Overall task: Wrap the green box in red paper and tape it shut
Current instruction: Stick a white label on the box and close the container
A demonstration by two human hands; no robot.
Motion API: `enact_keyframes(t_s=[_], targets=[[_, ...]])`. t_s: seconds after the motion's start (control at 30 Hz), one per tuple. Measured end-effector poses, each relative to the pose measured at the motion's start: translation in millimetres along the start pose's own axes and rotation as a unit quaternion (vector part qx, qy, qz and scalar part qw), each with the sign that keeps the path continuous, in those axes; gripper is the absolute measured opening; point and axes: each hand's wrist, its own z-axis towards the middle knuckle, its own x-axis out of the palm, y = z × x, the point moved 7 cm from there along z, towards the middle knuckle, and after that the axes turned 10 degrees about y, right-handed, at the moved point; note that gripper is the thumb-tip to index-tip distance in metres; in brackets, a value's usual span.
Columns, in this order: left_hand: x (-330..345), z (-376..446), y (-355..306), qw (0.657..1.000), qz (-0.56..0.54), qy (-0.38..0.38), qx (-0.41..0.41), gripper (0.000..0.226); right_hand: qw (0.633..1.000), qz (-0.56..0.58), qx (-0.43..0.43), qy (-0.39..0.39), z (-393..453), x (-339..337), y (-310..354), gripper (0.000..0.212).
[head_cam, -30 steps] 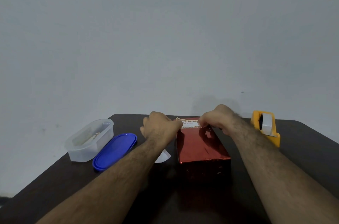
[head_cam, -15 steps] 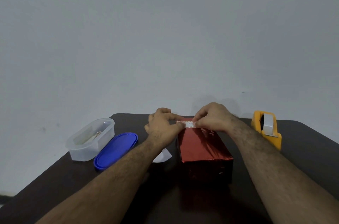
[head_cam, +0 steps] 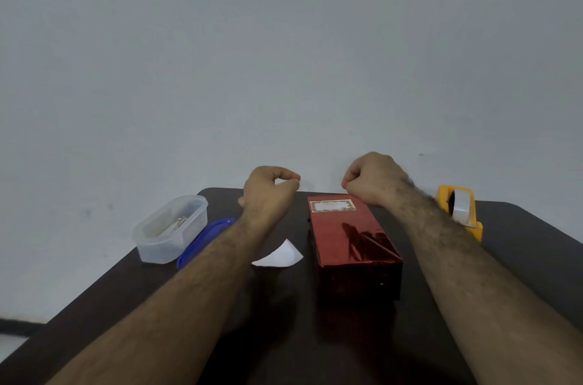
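A dark brown table (head_cam: 520,264) fills the near view, both bare forearms reaching across it. The box wrapped in shiny red paper (head_cam: 353,236) lies lengthwise just right of centre, a small bordered label (head_cam: 332,205) on its far end. A white paper scrap (head_cam: 279,255) sits beside it on the left, then a blue lid (head_cam: 202,239) and a clear plastic container (head_cam: 170,228). A yellow tape dispenser (head_cam: 460,209) stands at the right. The left hand (head_cam: 271,192) hovers raised, fingers curled, thumb meeting fingertip, holding nothing visible. The right hand (head_cam: 372,179) is a loose fist above the box's far end; contact cannot be told. Behind rises a plain grey wall (head_cam: 284,53).
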Motion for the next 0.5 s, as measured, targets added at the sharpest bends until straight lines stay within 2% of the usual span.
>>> enact_keyframes(t_s=[0.13, 0.23, 0.3, 0.4, 0.5], targets=[[-46, -2, -3, 0.999, 0.041, 0.004, 0.003, 0.019, 0.997, 0.033, -0.059, 0.027, -21, 5, 47, 0.016], [-103, -12, 8, 0.991, 0.127, -0.043, 0.000, 0.017, 0.992, 0.038, -0.101, 0.063, -40, 26, 94, 0.003], [-136, -19, 25, 0.977, 0.201, -0.066, -0.008, 0.020, 0.990, 0.035, -0.106, 0.081, -44, 48, 124, 0.011], [-158, -29, 56, 0.932, 0.355, -0.071, -0.036, 0.038, 0.991, -0.007, -0.068, 0.112, -41, 92, 157, 0.023], [-177, -37, 85, 0.919, 0.380, -0.098, -0.051, 0.055, 0.989, -0.056, 0.009, 0.135, -38, 139, 176, 0.046]])
